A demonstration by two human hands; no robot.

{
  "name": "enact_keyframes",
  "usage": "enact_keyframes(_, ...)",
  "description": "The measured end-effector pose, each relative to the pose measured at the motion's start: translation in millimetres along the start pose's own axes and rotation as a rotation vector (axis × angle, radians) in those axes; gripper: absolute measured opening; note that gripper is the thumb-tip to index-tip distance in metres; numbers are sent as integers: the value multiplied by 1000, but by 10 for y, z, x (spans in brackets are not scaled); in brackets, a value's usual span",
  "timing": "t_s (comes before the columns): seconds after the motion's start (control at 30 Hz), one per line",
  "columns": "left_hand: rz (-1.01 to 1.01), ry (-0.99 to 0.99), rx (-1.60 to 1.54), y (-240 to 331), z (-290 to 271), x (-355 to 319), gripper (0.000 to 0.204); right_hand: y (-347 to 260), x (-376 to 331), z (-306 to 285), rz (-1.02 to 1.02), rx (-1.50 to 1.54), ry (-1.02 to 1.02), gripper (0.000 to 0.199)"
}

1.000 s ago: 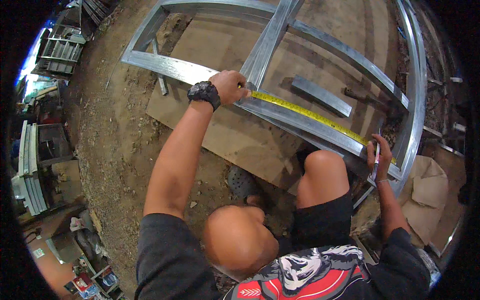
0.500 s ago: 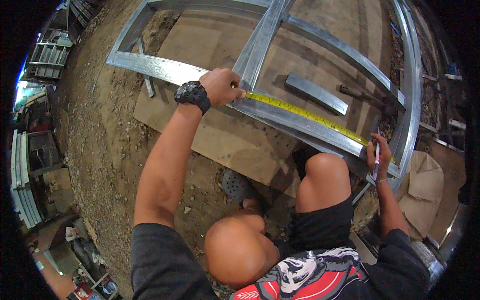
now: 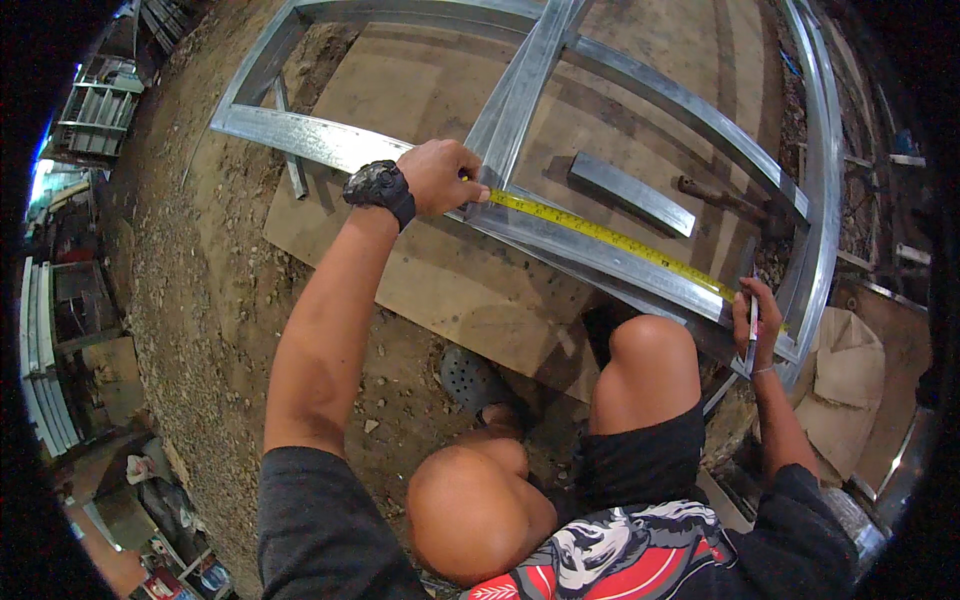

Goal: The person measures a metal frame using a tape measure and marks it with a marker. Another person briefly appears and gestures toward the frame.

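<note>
A yellow tape measure [image 3: 612, 236] is stretched along the near bar of a silvery metal frame [image 3: 290, 132]. My left hand [image 3: 440, 175], with a black watch at the wrist, is closed on the tape measure where a crossing bar [image 3: 522, 110] meets the near bar. Over the right end of the tape, my right hand [image 3: 757, 318] pinches a slim white marker or pen [image 3: 752, 335] near the frame's corner. The tape's far right end shows just past that hand.
Inside the frame lie a short metal tube piece [image 3: 632, 193] and a rusty rod-like tool [image 3: 722, 196], on a brown board [image 3: 440, 305]. Brown paper or cardboard [image 3: 850, 365] lies at the right. Metal lengths [image 3: 42, 360] are stacked at the left on stony soil.
Both hands stay almost where they were, with the tape still stretched between them. The right hand's fingers have shifted slightly; the whole view has moved a touch.
</note>
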State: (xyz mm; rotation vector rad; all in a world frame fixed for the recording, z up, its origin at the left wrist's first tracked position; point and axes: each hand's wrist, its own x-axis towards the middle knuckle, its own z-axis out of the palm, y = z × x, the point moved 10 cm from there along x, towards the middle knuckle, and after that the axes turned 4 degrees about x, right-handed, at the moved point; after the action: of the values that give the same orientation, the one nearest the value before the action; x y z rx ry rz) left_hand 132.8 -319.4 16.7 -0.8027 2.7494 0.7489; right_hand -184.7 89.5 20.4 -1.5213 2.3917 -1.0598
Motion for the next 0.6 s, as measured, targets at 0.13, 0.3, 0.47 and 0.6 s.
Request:
enact_keyframes(0.13,15,-9,-12,-3,17,21,34,67,-24,-2,31,-13,-20,24)
enact_keyframes(0.3,35,26,-21,15,-2,12,35,25,-25,-14,-6,26,16,24)
enact_keyframes(0.47,-2,-5,19,20,-8,14,37,15,-24,-14,-16,4,12,25)
enact_keyframes(0.6,-12,2,13,21,-7,10,38,27,-22,-13,-14,9,10,26)
